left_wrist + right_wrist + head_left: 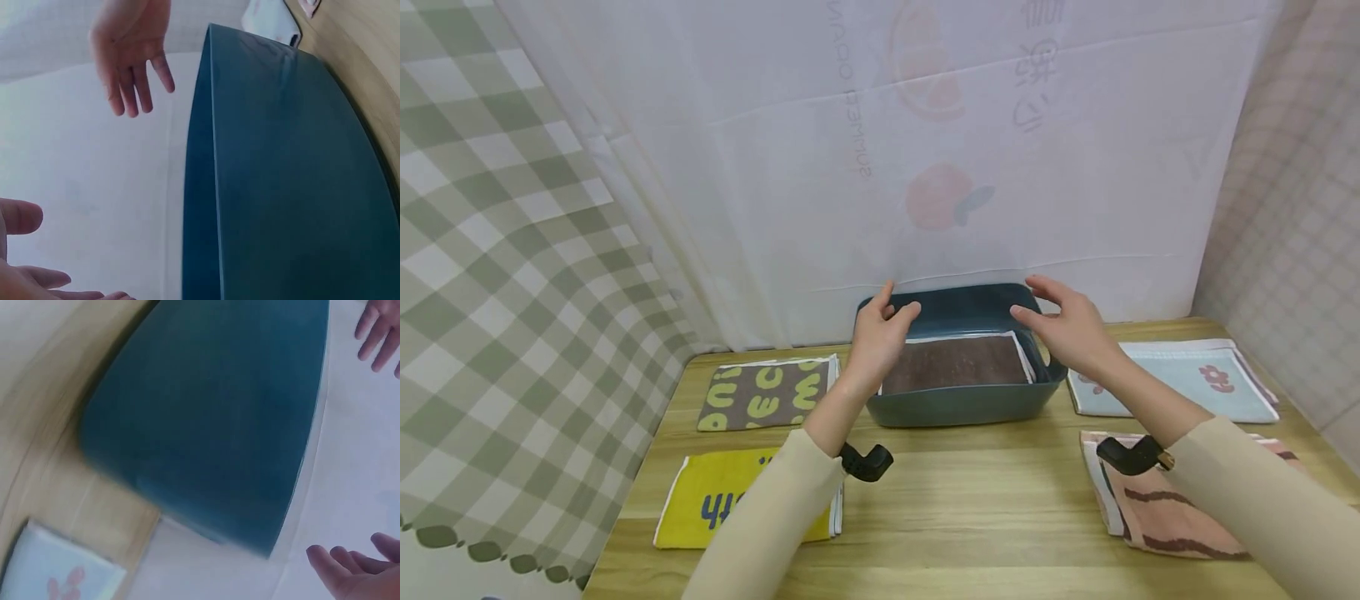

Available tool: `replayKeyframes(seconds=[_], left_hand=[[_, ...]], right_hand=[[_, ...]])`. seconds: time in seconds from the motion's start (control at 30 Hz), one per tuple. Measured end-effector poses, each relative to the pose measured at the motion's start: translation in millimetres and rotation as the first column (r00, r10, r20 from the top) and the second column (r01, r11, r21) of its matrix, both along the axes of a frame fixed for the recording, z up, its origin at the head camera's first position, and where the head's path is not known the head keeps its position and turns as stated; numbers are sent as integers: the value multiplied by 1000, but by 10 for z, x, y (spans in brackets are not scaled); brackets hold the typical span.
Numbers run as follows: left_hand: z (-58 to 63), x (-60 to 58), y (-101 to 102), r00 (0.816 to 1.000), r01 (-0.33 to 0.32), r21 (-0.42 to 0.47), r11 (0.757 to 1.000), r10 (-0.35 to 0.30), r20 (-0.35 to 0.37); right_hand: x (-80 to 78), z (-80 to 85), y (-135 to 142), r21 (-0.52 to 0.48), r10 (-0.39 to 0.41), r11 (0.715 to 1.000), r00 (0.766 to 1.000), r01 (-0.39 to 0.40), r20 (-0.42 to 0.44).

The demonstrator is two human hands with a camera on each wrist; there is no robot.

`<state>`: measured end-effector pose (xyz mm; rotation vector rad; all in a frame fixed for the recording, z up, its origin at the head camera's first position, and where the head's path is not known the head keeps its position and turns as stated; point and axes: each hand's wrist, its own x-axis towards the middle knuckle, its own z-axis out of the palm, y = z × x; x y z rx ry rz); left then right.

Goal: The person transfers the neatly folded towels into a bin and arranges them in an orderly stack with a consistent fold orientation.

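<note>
A dark teal basin (958,407) stands at the back of the wooden table in the head view. Inside it lies a folded brown towel (958,364) with white edges. My left hand (880,337) hovers over the basin's left end, fingers extended and holding nothing. Over the right end, near the handle hole, my right hand (1067,327) is held with thumb and fingers apart and nothing between them. Both wrist views show the basin's outer wall (294,175) with relaxed, spread fingers above its rim; neither hand grips it.
Left of the basin lie a brown towel with green letters (767,395) and a yellow towel (700,492). On the right are a light blue towel (1195,379) and a pink striped towel (1180,517). A white curtain (775,208) hangs behind the table (970,517).
</note>
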<state>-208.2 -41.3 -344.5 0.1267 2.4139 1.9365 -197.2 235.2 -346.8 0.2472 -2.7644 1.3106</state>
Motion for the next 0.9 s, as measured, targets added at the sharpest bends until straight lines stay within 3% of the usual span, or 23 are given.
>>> replayKeyframes(seconds=[0.17,0.43,0.63,0.77,0.9], left_hand=[[58,134,14,996,-6,-135,991,-6,-90],[27,320,69,980,28,-153,988,-58,-192],[-15,464,147,979,8,-170,985,-42,-199],[-46,548,226,981,-25,-227,974,-21,-194],[-105,623,328,975,-23,-286,958,-42,-219]], right_hand=[[156,21,125,37,14,999,1000,-14,-24],[394,18,442,107,-36,993,998,41,-52],[564,-10,749,140,-92,985,993,102,-72],[660,-15,981,97,-116,988,990,123,-75],[751,-28,1177,63,-150,986,985,155,-82]])
